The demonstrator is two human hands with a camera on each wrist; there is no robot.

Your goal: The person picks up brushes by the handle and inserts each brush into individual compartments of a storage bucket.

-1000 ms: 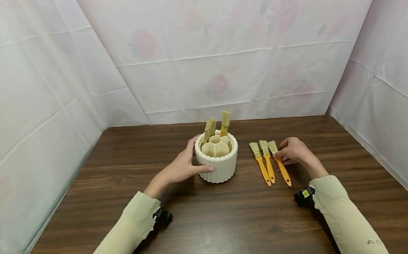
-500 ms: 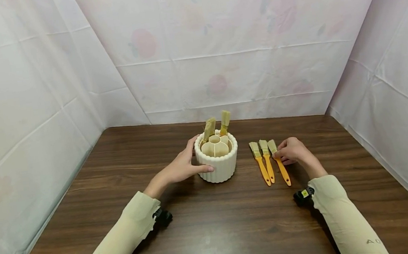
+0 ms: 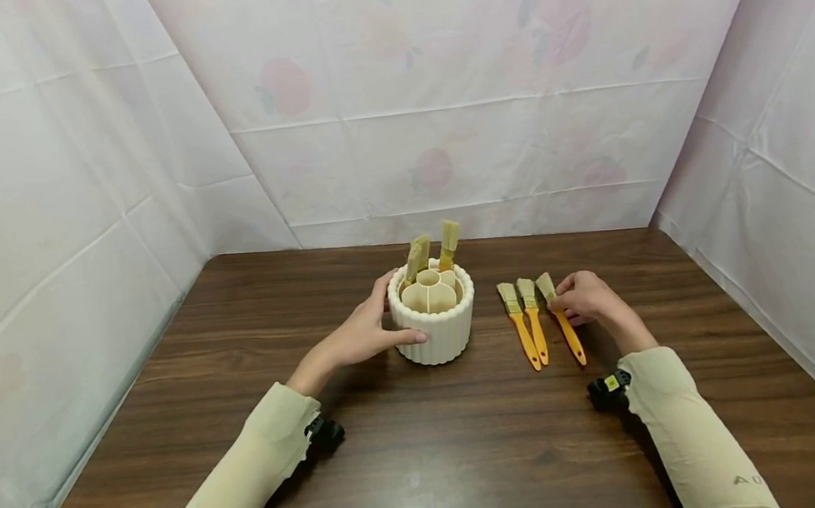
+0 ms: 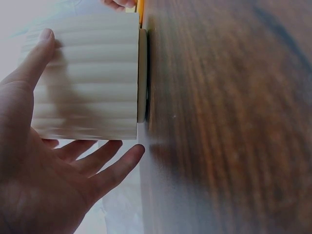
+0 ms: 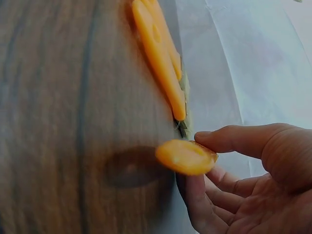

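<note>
Right hand (image 3: 584,297) pinching rightmost brush (image 3: 563,322) near its bristles, handle end lifted off table (image 3: 430,452); probably light, stiff, smooth, best gripped at ferrule. Left hand (image 3: 365,334) cupping holder (image 3: 435,326)

table (image 3: 430,452): walled by sheeting (image 3: 435,100) on the left, far and right sides.
holder (image 3: 436,326): stands on the table near its middle, toward the far side; divided into compartments.
2 upright brushes (image 3: 433,249): in the holder's far compartments, side by side.
left hand (image 3: 367,334): at the holder's left side, thumb on the near wall, fingers around the far-left wall.
3 brushes (image 3: 536,323): right of the holder, apart from it, side by side, heads away from the person.
right brush (image 3: 562,320): rightmost of the 3, its handle end raised off the table.
right hand (image 3: 584,298): just right of the row, pinching the right brush near its head.
</note>
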